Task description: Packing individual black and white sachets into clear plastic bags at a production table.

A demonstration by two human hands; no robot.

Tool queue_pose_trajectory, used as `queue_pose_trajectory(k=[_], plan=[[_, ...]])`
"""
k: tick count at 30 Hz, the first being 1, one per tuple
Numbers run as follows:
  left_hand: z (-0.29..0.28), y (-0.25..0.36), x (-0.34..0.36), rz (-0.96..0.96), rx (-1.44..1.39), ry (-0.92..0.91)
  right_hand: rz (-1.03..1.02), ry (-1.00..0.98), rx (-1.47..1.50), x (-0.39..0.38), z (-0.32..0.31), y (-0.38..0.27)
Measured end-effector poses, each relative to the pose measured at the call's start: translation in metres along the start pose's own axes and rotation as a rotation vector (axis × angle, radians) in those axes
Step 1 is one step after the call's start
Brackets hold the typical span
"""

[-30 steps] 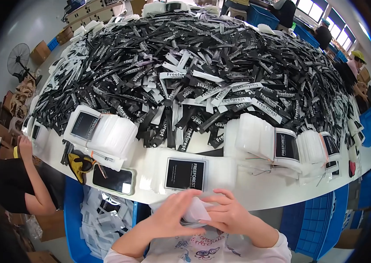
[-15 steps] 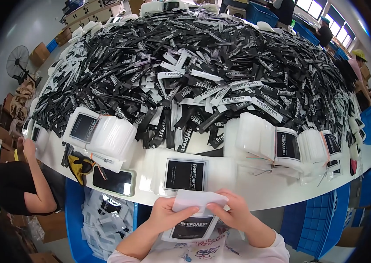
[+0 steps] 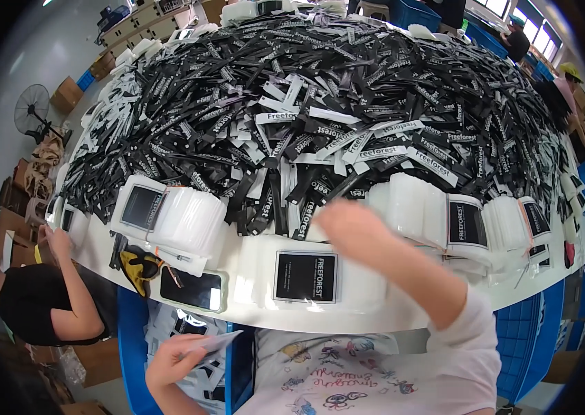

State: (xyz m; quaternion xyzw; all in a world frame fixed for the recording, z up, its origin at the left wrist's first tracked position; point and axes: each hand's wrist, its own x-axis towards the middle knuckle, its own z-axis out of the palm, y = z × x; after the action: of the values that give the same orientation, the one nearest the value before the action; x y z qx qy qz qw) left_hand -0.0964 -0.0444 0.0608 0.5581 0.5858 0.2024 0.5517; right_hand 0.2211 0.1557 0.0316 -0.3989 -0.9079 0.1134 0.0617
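My left hand (image 3: 173, 361) is low at the left, beyond the table edge and over a blue bin (image 3: 132, 353) of filled pouches. Its fingers pinch a flat, pale plastic pouch (image 3: 219, 342) seen nearly edge-on. My right hand (image 3: 349, 225) reaches across the table to the front of a heap of black and white printed strips (image 3: 320, 138); motion smears its fingers, hiding what they hold, if anything. Under that forearm lies a spread stack of clear plastic pouches (image 3: 244, 280), the front one bearing a black label (image 3: 306, 277).
Banded bundles of pouches stand left (image 3: 192, 225) and right (image 3: 413, 207). Beside the left bundle lie a phone (image 3: 192, 289) and a yellow-black object (image 3: 139, 268). Another person (image 3: 36, 297) works at the left. A blue crate (image 3: 524, 339) stands at the right, below the table edge.
Both hands held a labelled pouch in front of me. They have parted: the left carried a pouch down left over the bin, and the right went forward to the strips.
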Motion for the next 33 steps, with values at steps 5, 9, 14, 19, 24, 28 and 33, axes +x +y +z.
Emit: queue_pose_trajectory(k=[5, 9, 14, 19, 24, 28, 33], plan=[[0.014, -0.019, 0.002, -0.012, 0.104, 0.062, -0.057, -0.085, -0.599, 0.025, 0.021, 0.052], [0.017, -0.020, -0.002, -0.020, 0.008, 0.095, -0.115, -0.024, -0.355, 0.036, 0.005, 0.039], [0.069, -0.007, 0.075, 0.439, 0.090, 0.097, -0.053, 0.173, 0.001, 0.061, -0.006, 0.034], [0.120, 0.020, 0.134, 0.627, 0.612, 0.187, -0.304, -0.149, -0.352, 0.065, 0.028, -0.002], [0.119, 0.015, 0.137, 0.651, 0.638, 0.113, -0.447, -0.002, -0.444, 0.056, 0.031, 0.016], [0.119, 0.012, 0.141, 0.636, 0.572, 0.105, -0.457, 0.464, -0.076, 0.025, -0.007, 0.012], [0.121, 0.015, 0.130, 0.704, 0.603, 0.276, -0.223, 0.997, 0.584, -0.079, 0.001, -0.006]])
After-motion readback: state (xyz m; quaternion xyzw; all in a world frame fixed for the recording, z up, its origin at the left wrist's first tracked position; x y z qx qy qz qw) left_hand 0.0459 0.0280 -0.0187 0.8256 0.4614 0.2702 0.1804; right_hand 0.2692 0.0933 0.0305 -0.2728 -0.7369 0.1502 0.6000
